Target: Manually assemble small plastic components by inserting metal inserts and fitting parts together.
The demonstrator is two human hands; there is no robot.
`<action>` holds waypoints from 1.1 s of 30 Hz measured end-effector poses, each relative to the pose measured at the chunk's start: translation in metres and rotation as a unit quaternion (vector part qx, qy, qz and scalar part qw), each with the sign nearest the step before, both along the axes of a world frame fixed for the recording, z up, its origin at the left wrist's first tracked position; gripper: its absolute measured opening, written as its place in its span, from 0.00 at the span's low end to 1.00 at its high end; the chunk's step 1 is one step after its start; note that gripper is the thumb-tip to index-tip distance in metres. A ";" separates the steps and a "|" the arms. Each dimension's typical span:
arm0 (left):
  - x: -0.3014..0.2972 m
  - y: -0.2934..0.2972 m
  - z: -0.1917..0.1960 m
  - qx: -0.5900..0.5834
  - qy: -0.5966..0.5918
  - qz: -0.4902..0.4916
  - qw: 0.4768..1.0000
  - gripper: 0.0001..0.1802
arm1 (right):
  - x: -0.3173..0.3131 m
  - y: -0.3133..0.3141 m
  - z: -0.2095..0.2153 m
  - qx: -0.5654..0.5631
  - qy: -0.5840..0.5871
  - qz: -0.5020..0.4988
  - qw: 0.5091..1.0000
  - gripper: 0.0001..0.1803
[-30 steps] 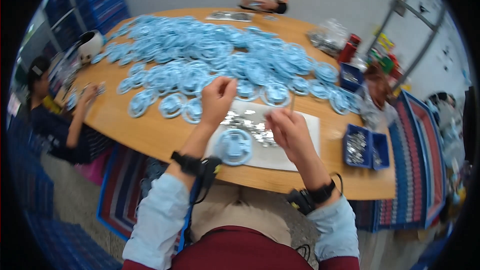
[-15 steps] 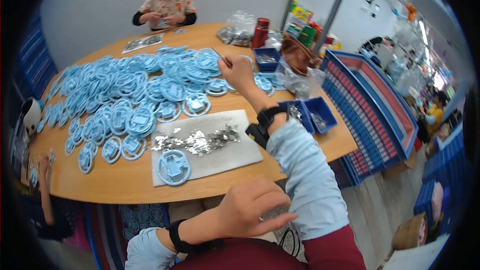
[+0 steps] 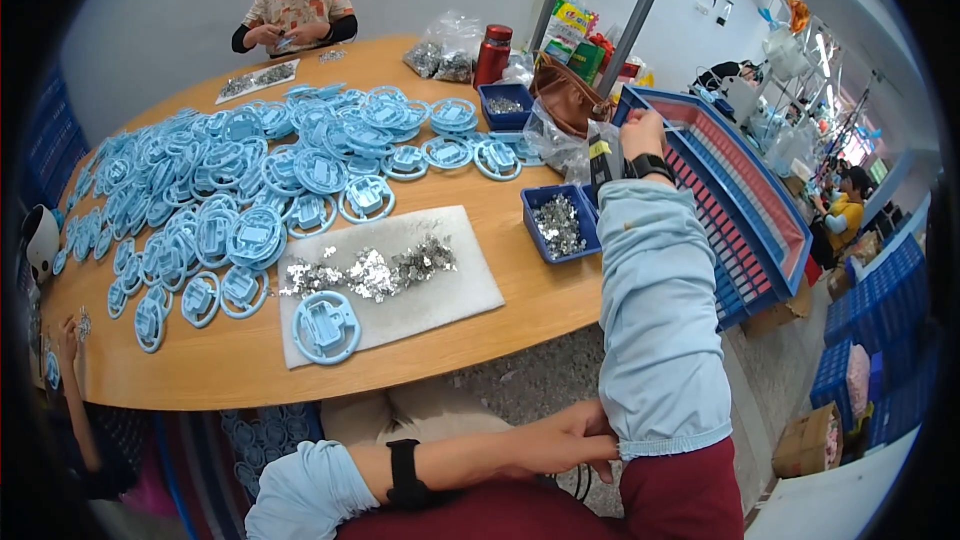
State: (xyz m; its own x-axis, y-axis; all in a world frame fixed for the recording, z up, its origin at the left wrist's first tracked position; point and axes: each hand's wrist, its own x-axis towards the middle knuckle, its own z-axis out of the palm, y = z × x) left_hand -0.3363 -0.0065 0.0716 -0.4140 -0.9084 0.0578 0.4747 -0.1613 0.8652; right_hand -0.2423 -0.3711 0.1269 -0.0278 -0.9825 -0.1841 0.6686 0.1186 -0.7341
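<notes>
My left hand (image 3: 565,438) reaches across my lap, its fingers closed on the elbow end of the light blue sleeve cover (image 3: 660,310) on my right arm. That arm is stretched forward to the right. My right hand (image 3: 643,133) is a fist beside the stacked crates; whatever it holds is hidden. A black strapped device sits at its wrist. On a white foam mat (image 3: 450,295) in front of me lie a heap of small shiny metal pieces (image 3: 375,272) and one round light blue plastic part (image 3: 326,328). A large pile of similar blue parts (image 3: 230,160) covers the table's left half.
Blue bins (image 3: 560,224) of metal pieces stand at the table's right, near a brown bag (image 3: 568,92) and a red bottle (image 3: 493,55). Blue and pink crates (image 3: 740,210) rise beyond the edge. One person (image 3: 300,10) works opposite; another person's hand (image 3: 68,340) is at far left.
My right hand has swung right, from over the blue parts to the crates; the slim tool it held no longer shows. My left hand has moved right and closed on the sleeve cover.
</notes>
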 end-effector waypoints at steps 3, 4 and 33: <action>-0.008 -0.002 -0.015 -0.003 -0.016 -0.062 0.998 0.14 | 0.005 -0.014 -0.006 0.076 -0.012 -0.068 0.995 0.03; -0.008 -0.001 -0.018 -0.005 -0.020 -0.059 0.998 0.14 | 0.004 -0.011 -0.002 0.053 -0.034 -0.050 0.997 0.04; -0.025 -0.010 -0.073 -0.101 -0.089 0.105 0.985 0.10 | 0.087 0.049 0.056 -0.136 -0.022 0.155 0.978 0.06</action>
State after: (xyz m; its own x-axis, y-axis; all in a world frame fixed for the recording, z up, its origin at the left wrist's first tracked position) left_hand -0.3617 -0.0166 -0.0011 -0.2377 -0.9527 0.1891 0.3172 0.1079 0.9422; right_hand -0.1556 -0.3219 0.1831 0.2809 -0.9555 0.0902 0.6635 0.1254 -0.7375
